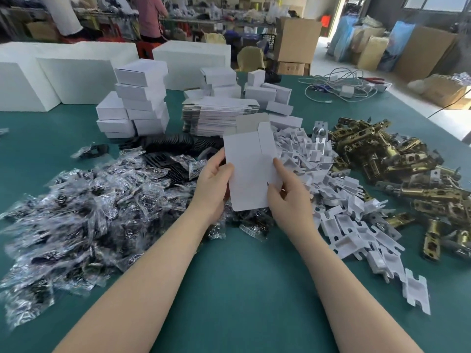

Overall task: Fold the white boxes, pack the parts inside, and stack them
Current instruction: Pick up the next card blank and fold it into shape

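Observation:
I hold a flat, unfolded white box blank point(251, 161) upright above the green table point(242, 289). My left hand point(212, 184) grips its left edge, thumb on the front face. My right hand point(288, 197) pinches its right edge, index finger lying along the cardboard. Behind it lies a stack of flat box blanks point(219, 115). Folded white boxes point(140, 98) are stacked at the back left. Brass latch parts point(397, 161) lie in a heap on the right. White plastic inserts point(339, 200) are piled beside them. Clear bags of dark parts point(89, 207) cover the left.
Large white foam blocks point(63, 75) stand along the far left of the table. White cables point(341, 85) lie at the back right. More folded boxes point(267, 90) sit behind the blank stack. Black plates point(168, 143) lie in a row mid-table. People stand at benches behind.

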{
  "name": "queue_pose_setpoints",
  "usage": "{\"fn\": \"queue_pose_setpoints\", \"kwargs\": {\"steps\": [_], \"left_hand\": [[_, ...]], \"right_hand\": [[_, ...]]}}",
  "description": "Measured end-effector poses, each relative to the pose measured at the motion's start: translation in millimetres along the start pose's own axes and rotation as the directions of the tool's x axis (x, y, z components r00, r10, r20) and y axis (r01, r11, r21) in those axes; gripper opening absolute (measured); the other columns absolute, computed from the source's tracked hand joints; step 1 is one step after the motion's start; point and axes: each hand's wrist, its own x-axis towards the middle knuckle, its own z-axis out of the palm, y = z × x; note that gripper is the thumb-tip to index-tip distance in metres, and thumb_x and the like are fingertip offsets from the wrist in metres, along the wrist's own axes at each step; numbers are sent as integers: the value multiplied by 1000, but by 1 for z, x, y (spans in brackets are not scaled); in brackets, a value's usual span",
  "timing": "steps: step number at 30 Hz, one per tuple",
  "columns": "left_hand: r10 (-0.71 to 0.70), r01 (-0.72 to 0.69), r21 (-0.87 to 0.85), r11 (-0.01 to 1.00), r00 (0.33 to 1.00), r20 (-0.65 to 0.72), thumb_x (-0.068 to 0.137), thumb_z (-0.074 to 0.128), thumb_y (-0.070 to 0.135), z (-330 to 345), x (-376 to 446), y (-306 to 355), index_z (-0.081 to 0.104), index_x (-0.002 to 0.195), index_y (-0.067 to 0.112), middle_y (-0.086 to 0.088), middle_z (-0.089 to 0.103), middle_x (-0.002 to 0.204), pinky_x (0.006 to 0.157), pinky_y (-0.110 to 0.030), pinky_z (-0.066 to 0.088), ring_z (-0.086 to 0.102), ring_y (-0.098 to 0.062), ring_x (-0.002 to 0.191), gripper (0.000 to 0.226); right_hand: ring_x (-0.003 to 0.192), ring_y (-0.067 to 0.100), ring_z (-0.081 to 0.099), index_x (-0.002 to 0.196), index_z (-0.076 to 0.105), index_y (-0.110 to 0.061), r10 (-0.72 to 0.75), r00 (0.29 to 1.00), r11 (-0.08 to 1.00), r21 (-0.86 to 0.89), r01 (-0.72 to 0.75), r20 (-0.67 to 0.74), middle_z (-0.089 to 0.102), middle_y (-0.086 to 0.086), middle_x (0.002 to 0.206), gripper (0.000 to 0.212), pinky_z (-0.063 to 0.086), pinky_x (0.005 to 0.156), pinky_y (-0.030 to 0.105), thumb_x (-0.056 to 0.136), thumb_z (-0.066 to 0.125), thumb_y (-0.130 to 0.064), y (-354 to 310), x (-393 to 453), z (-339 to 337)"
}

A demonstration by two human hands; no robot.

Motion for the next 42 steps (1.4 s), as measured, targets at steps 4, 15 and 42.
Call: {"fn": "queue_pose_setpoints", "kwargs": {"steps": [4, 15, 42], "left_hand": [[-49, 45, -73, 996, 997, -56, 104, 41, 7, -3, 2, 0, 48, 143, 18, 7, 75, 106, 70, -30, 58, 71, -12, 96, 41], [-113, 165, -413, 896, 983, 147, 99, 49, 24, 7, -9, 29, 47, 142, 24, -8, 63, 134, 90, -42, 56, 62, -27, 120, 42], [124, -121, 113, 986, 992, -27, 89, 59, -13, 23, -31, -2, 18, 153, 31, 0, 43, 152, 69, -19, 55, 71, -9, 96, 88]], "right_hand": [[133, 16, 42, 151, 37, -19, -46, 993, 999, -25, 49, 109, 36, -4, 155, 55, 35, 115, 43, 99, 46, -3, -1, 2, -5], [145, 16, 32, 144, 49, -22, -201, 975, 969, -127, 213, 98, 35, -1, 155, 48, 34, 116, 37, 98, 58, -16, 1, 0, -2], [105, 3, 61, 139, 36, -28, 85, 934, 937, 345, 43, -347, 55, -6, 124, 71, 53, 78, 15, 82, 77, -13, -7, -4, 8]]}}
